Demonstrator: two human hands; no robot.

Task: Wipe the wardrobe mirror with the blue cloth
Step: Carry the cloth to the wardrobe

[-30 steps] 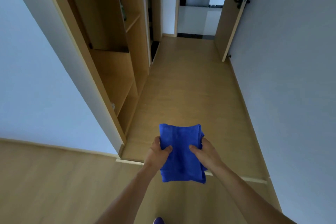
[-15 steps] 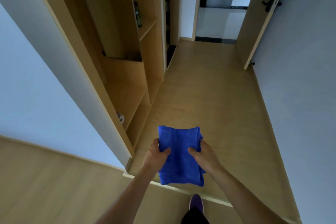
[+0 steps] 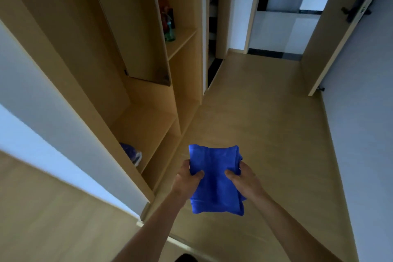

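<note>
Item: cloth point(image 3: 214, 178) — folded, held over the floor, fingers of left hand point(image 3: 185, 181) and right hand point(image 3: 244, 181) clamped on its side edges, mirror point(image 3: 138, 38) well apart in the wardrobe — likely risk: folds falling open on the reach, bunched edge smearing glass.

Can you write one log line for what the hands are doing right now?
step: pre-wipe | blue cloth: folded, held in air | left hand: grips cloth | right hand: grips cloth | wardrobe mirror: not touched

bottle point(image 3: 170, 35) on upper shelf point(image 3: 183, 41), shoe point(image 3: 132, 154) on lower shelf point(image 3: 150, 127)
</note>
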